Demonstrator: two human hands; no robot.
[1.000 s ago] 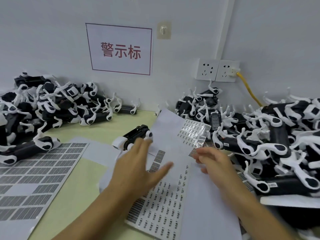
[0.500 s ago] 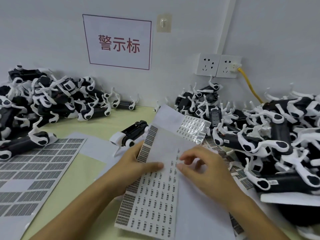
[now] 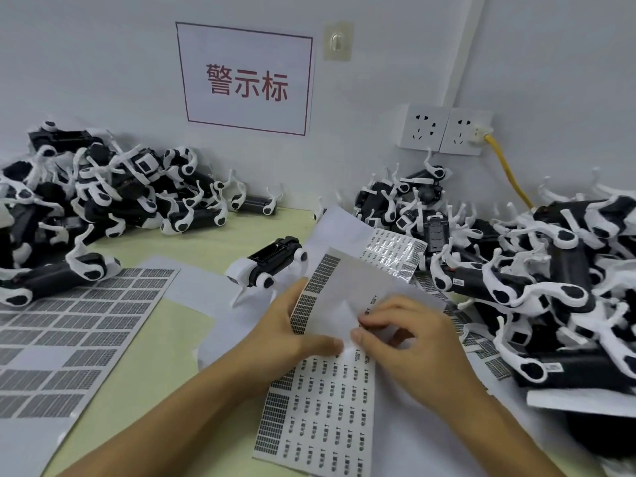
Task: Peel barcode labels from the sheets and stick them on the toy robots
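- A label sheet (image 3: 330, 401) is held up off the pale green table (image 3: 144, 390), just in front of a lone toy robot (image 3: 272, 265) taken here as landmark.
- The left hand (image 3: 292, 335) grips the sheet's left edge; its thumb is pressed on the face, and its other fingers are hidden behind the paper.
- The right hand (image 3: 409, 342) is set on the sheet just in front-right of the landmark robot; thumb and forefinger are pinched together at one small label near the bare upper part. Whether the label is already lifted cannot be told.
- Sheet look: white backing, rows of small printed labels across the lower half, a strip of dense barcode blocks down the left margin, upper part already stripped.
- Handling, judged: sheet is thin, light and floppy, bent easily; best steadied at the edge close to the label being worked. Labels are tiny and tacky; a corner should be lifted by nail, then held by the edge only, or it is likely to curl and stick to skin.
- Landmark robot: black body, white legs, lying on its side; judged light, rigid plastic, thin legs easily snagged. The body is the safe hold.
- A second sheet (image 3: 392, 253), glossy, lies just right of the robot.
- A large grey sheet (image 3: 69, 325) lies well to its left.
- Heaps of like robots are piled behind-left (image 3: 103, 194) and to the right (image 3: 533, 270).
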